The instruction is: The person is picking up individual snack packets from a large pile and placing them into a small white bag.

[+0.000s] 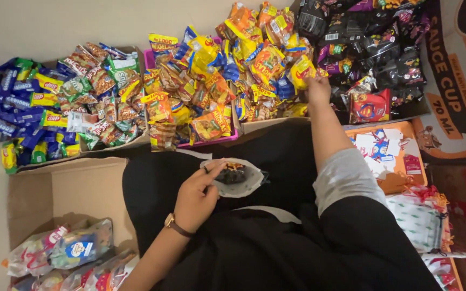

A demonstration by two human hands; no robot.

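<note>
The black shiny packets point(373, 37) at the top right are cut off by the edge and too jumbled to be counted, and so are the other snack heaps. The fingertips of the right hand point(316, 86) are hidden among a heap of yellow and orange snack packets point(254, 59), so it cannot be told whether a packet is gripped. A clear plastic pouch with small snacks inside point(237, 177) is held open by the closed fingers of the left hand point(198, 196), above the black-clothed lap. One open cardboard box point(55, 194) is seen at the lower left, with about four filled clear bags point(66, 250) inside, partly cut off. A pink tray point(211, 141) is filled with orange packets. Blue packets point(17, 108) are piled at the far left.
</note>
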